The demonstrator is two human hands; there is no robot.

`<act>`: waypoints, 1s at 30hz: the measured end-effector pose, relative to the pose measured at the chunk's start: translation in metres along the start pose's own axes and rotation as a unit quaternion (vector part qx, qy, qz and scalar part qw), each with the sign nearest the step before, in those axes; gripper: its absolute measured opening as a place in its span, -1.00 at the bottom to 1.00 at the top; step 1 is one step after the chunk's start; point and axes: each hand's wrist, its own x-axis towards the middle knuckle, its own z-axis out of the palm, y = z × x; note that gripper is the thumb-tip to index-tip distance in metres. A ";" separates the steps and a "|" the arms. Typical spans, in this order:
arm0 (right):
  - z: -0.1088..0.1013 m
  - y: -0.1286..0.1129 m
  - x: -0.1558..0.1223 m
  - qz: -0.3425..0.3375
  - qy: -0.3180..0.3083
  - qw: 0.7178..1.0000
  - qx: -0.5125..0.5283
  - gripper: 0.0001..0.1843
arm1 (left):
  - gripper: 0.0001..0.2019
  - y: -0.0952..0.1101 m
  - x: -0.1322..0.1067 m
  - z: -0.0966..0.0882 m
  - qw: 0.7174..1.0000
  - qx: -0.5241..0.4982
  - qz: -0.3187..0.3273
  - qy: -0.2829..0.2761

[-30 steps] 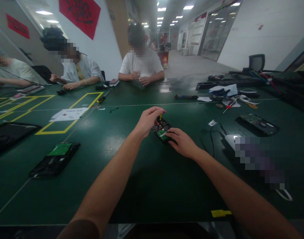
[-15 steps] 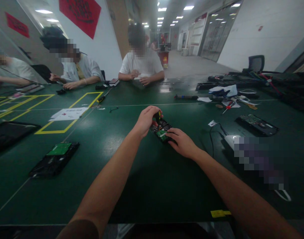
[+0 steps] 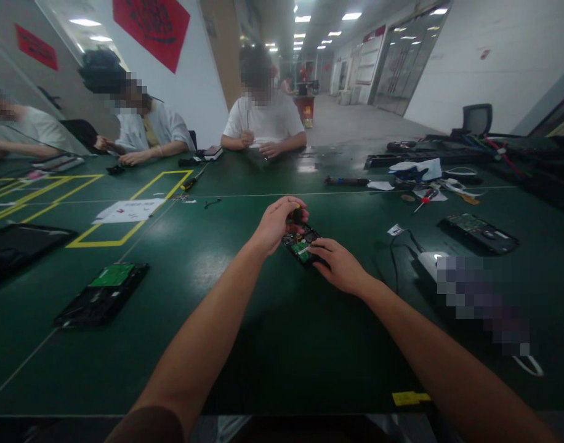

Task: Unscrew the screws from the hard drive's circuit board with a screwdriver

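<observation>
A small opened electronic device, black casing with a green circuit board, lies on the green table in front of me. My left hand is closed around a black and yellow screwdriver handle, held over the far end of the device. The hand and the casing hide the screwdriver's tip. From the near right side, my right hand grips the casing, its fingers over the board's edge and its thumb low on the side.
Similar opened devices lie to the left and right. A corded white object, mostly blurred out, sits at right. Another screwdriver rests beyond a paper sheet. A red-handled screwdriver lies among clutter. Several people sit across the table.
My left hand has turned slightly around the screwdriver, and the handle looks tilted differently. My right hand and the device stay in place. The view has shifted a little.
</observation>
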 end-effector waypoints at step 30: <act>0.003 0.002 -0.001 -0.001 0.007 1.000 0.011 -0.57 | -0.78 0.004 0.001 -0.008 0.986 0.138 0.056 0.079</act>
